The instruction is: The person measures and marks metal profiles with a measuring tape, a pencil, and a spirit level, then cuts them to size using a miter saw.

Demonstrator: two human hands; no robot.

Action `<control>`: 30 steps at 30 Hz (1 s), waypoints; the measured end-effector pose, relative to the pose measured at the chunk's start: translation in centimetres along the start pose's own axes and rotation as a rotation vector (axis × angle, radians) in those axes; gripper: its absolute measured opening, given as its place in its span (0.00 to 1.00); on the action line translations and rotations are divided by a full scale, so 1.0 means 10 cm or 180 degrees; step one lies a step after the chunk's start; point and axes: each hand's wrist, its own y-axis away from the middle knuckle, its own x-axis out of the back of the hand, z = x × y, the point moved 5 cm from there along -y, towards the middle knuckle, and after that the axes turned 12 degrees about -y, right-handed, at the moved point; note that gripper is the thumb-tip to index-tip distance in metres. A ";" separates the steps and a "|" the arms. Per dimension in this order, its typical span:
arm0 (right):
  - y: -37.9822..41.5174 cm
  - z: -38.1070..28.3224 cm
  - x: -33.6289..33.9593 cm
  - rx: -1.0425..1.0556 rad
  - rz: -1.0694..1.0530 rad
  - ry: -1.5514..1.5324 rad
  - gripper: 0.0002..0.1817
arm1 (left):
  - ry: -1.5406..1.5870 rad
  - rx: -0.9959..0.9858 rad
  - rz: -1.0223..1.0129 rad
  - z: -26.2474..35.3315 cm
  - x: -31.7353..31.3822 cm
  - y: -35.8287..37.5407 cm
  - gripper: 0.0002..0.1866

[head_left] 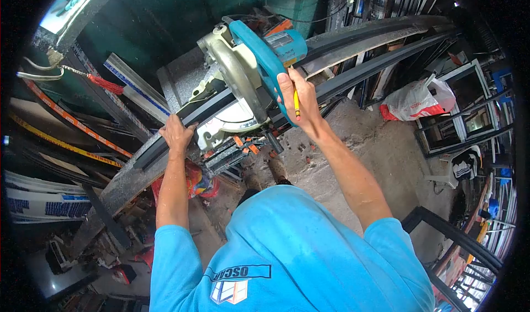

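Observation:
A miter saw [238,75] with a teal handle and motor stands on the bench in front of me. My right hand [301,99] is wrapped round its teal handle [259,55]. A yellow pencil [297,105] sticks out between the fingers of that hand. At the left of the saw base, my left hand [178,132] grips a long dark metal profile [207,109], with the thumb near the saw. The profile runs across the saw bed, partly hidden under the blade guard. The blade itself cannot be made out.
The bench [121,188] extends left and right of the saw. Long metal bars [138,88] lean at the left. Orange and dark offcuts [248,145] lie below the saw front. A white-and-red plastic bag [417,99] and window frames [466,99] stand at the right.

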 end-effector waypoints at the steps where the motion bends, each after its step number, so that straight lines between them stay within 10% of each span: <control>1: 0.02 0.06 0.00 -0.0003 0.0023 -0.0012 0.24 | -0.0018 0.0045 -0.0062 0.00 0.01 0.00 0.34; 19: -1.21 -0.80 -0.20 0.0191 -0.0483 0.0560 0.36 | 0.0000 0.0141 -0.0176 0.01 0.00 -0.03 0.37; 24: -1.83 -1.02 -0.38 -0.0915 -0.1007 -0.0236 0.32 | -0.0086 0.0394 -0.0308 0.09 0.07 0.06 0.38; 30: -1.77 -0.87 0.05 0.1024 0.0466 -0.1047 0.18 | -0.0290 0.0372 0.0120 0.04 -0.12 0.21 0.37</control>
